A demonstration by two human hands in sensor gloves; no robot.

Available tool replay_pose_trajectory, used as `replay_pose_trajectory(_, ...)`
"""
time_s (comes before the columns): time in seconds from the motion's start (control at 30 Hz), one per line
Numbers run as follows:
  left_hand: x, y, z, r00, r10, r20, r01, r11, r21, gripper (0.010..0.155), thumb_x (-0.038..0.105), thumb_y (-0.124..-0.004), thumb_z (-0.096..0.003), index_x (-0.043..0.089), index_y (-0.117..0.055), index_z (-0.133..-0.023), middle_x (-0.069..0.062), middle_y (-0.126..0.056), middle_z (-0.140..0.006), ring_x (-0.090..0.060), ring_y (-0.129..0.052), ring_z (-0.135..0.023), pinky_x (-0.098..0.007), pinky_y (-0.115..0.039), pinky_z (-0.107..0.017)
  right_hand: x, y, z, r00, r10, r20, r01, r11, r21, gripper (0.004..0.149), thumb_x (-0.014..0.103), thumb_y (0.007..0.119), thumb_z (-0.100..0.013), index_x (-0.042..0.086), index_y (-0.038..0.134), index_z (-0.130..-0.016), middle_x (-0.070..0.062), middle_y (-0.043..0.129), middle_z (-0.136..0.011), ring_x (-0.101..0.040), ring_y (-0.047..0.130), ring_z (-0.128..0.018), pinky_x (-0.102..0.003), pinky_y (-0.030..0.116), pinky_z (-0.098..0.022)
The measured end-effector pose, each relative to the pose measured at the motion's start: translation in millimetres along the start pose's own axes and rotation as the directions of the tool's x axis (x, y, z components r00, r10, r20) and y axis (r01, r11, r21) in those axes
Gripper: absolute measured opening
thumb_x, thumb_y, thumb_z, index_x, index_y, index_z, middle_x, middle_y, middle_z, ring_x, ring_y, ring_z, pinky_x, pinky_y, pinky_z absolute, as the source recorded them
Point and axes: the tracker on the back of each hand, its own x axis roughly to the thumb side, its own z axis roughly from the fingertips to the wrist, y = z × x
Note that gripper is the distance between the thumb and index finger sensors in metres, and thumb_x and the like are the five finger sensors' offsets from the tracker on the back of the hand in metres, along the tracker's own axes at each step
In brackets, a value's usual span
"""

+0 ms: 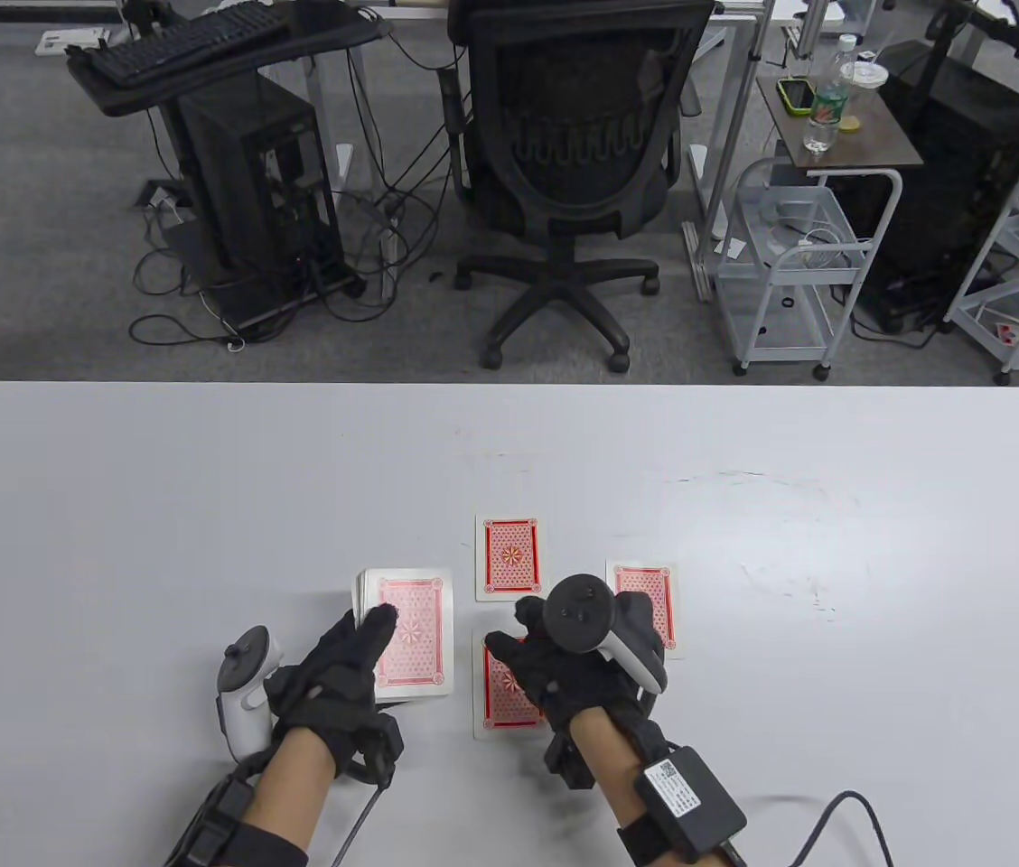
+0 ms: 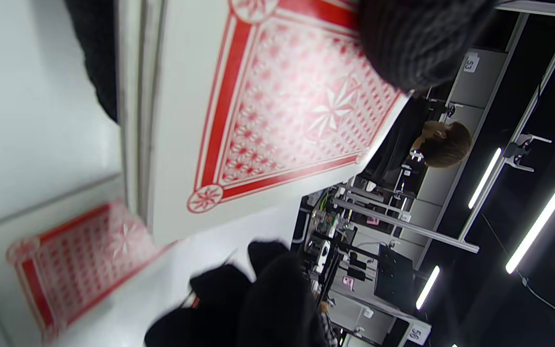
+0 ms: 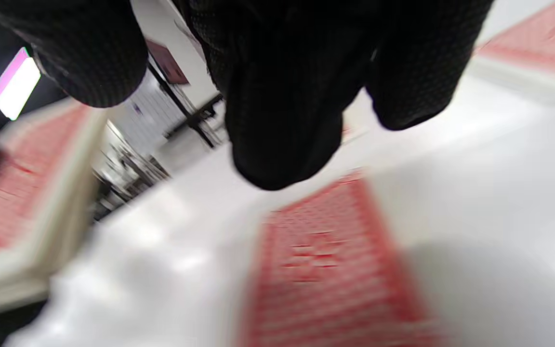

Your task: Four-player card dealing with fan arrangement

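Observation:
My left hand (image 1: 356,655) grips the red-backed deck (image 1: 410,637) a little above the white table, thumb lying on the top card. The deck fills the left wrist view (image 2: 282,111), with the thumb (image 2: 417,38) on it. Three single cards lie face down: a far card (image 1: 509,555), a right card (image 1: 649,601) and a near card (image 1: 505,695). My right hand (image 1: 523,637) hovers over the near card's far end, fingers loose, holding nothing. In the right wrist view its fingertips (image 3: 282,120) hang just above that card (image 3: 325,270), and the deck (image 3: 17,193) is at the left.
The white table (image 1: 157,542) stretches wide to both sides and behind the cards. A black office chair (image 1: 573,181) stands beyond its far edge, with a computer stand (image 1: 247,181) and a white cart (image 1: 799,262) on the floor.

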Motion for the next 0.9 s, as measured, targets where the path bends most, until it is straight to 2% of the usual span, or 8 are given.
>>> replay_pose_trajectory(0.13,8,-15,4,1.000,0.006,0.004,-0.006,0.999,-0.045,0.053,0.052,-0.079,-0.0515,0.029,-0.066,-0.098,0.007,-0.087,-0.092,-0.029,-0.102,-0.073,-0.046,-0.090,-0.048,8,7,-2,0.987,-0.155,0.043,0.154,0.987,0.038,0.073,0.052,0.083,-0.051,0.006,0.058,-0.101,-0.007,0.078,-0.083,-0.023,0.097,-0.057,-0.061,0.069,-0.054)
replay_pose_trajectory(0.23,16,-16,9,0.998,-0.056,0.012,0.057,0.997,-0.054,0.053,0.053,-0.080,-0.0507,0.031,-0.066,-0.097,0.008,-0.088,-0.092,-0.028,-0.103,-0.073,-0.045,-0.091,-0.048,13,10,-1,0.978,-0.199,0.063,0.203,0.978,-0.048,0.061,0.043,0.090,-0.047,0.009,0.068,-0.093,-0.001,0.085,-0.071,-0.019,0.102,-0.046,-0.059,0.073,-0.052)
replay_pose_trajectory(0.33,18,-9,13,0.997,-0.075,0.015,0.076,0.996,-0.050,0.053,0.053,-0.080,-0.0502,0.031,-0.066,-0.097,0.009,-0.087,-0.092,-0.028,-0.102,-0.073,-0.045,-0.091,-0.048,14,15,-4,0.968,-0.248,0.049,0.248,0.969,-0.008,0.059,0.039,0.090,-0.047,0.007,0.070,-0.092,-0.001,0.087,-0.070,-0.018,0.104,-0.045,-0.058,0.074,-0.052)
replay_pose_trajectory(0.43,9,1,11,1.000,0.029,0.004,-0.029,0.998,-0.061,0.054,0.052,-0.080,-0.0498,0.030,-0.067,-0.097,0.007,-0.088,-0.091,-0.030,-0.103,-0.072,-0.046,-0.091,-0.047,15,19,-8,0.954,-0.292,0.064,0.291,0.957,0.014,0.059,0.036,0.090,-0.047,0.005,0.069,-0.093,-0.001,0.089,-0.070,-0.019,0.106,-0.045,-0.058,0.074,-0.052)
replay_pose_trajectory(0.57,9,27,11,0.996,0.089,-0.013,-0.089,0.996,-0.009,0.053,0.051,-0.079,-0.0510,0.028,-0.067,-0.098,0.005,-0.088,-0.092,-0.031,-0.102,-0.072,-0.047,-0.090,-0.048,20,20,-15,0.957,-0.285,0.053,0.284,0.958,0.034,0.065,0.034,0.089,-0.048,0.001,0.063,-0.098,-0.001,0.089,-0.070,-0.014,0.101,-0.032,-0.053,0.078,-0.046)
replay_pose_trajectory(0.67,20,56,13,0.999,0.008,0.049,-0.012,0.996,0.086,0.053,0.052,-0.078,-0.0513,0.030,-0.066,-0.098,0.007,-0.087,-0.093,-0.030,-0.102,-0.073,-0.046,-0.090,-0.048,22,20,-23,0.974,-0.223,0.032,0.223,0.975,0.020,0.068,0.034,0.088,-0.049,0.000,0.059,-0.100,-0.002,0.087,-0.071,-0.011,0.098,-0.027,-0.052,0.078,-0.044)
replay_pose_trajectory(0.77,21,81,17,0.997,0.063,0.038,-0.069,0.985,0.160,0.053,0.052,-0.078,-0.0518,0.030,-0.066,-0.099,0.007,-0.087,-0.093,-0.030,-0.102,-0.073,-0.046,-0.090,-0.049,29,27,-42,0.996,-0.088,-0.025,0.089,0.995,0.039,0.072,0.035,0.087,-0.050,-0.002,0.055,-0.102,-0.002,0.087,-0.070,-0.009,0.097,-0.025,-0.051,0.079,-0.043)
replay_pose_trajectory(0.9,20,90,17,0.996,0.081,0.040,-0.087,0.979,0.186,0.054,0.052,-0.078,-0.0522,0.030,-0.065,-0.099,0.007,-0.086,-0.094,-0.030,-0.101,-0.074,-0.046,-0.089,-0.049,48,50,-74,0.983,0.172,-0.067,-0.167,0.983,0.074,0.076,0.038,0.088,-0.050,-0.004,0.052,-0.102,0.000,0.089,-0.066,-0.007,0.096,-0.021,-0.049,0.080,-0.041)
